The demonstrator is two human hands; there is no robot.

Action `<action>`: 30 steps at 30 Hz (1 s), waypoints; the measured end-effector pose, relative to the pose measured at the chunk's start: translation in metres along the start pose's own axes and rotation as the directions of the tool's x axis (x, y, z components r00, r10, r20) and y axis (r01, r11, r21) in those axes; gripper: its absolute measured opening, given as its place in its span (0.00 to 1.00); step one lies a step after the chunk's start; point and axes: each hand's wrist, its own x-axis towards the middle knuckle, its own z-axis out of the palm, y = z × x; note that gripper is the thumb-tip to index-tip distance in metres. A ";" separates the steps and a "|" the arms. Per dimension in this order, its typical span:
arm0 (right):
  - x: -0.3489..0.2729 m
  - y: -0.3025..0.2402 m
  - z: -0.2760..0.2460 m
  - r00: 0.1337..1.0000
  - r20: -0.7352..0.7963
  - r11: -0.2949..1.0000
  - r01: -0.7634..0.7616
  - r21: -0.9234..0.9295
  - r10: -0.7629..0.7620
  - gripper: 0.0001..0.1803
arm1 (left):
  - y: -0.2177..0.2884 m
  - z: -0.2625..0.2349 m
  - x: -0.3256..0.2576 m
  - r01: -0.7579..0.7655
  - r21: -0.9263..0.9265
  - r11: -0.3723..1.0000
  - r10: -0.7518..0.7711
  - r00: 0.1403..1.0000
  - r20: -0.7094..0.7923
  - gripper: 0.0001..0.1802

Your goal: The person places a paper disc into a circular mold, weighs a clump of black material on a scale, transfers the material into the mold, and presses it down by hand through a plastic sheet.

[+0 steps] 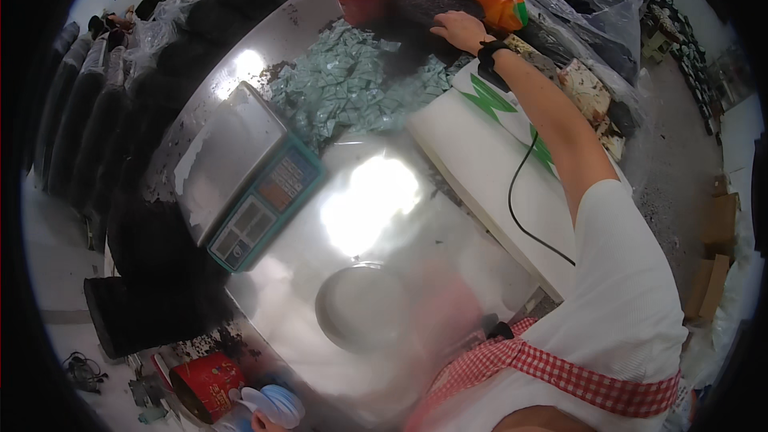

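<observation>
My right hand [464, 30] is stretched to the far side of the metal table, palm down, with a dark band on the wrist. Its fingers look partly apart over the edge of a dark mass [436, 5] in an opened orange bag [500, 2]. I see nothing held in it, though the fingertips are small and partly hidden. Closer to me lies a pile of small pale green packets [344, 80]. My left hand is not in view; a small skin-coloured patch at the lower edge cannot be made out.
A teal-edged digital scale [264, 200] stands at left on the shiny metal table [280, 316], which has a round recess [364, 308]. On the right is a white machine [488, 168] with a black cable [516, 208]. A red tin [206, 384] stands lower left; dark wrapped bundles [96, 104] line the far left.
</observation>
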 end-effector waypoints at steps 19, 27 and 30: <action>0.052 0.056 0.042 0.945 -0.271 0.970 0.218 0.107 -0.183 0.29 | 0.305 0.055 -0.181 -0.894 -0.424 0.143 0.927 -0.029 0.374 0.14; 0.046 0.058 0.037 0.917 0.036 0.918 0.398 0.010 -0.398 0.25 | 0.265 0.073 -0.209 -0.865 -0.406 0.296 0.891 0.097 0.445 0.18; 0.047 0.047 0.039 0.886 0.095 0.878 0.462 -0.124 -0.453 0.20 | 0.277 0.067 -0.208 -0.875 -0.385 0.292 0.896 0.110 0.430 0.19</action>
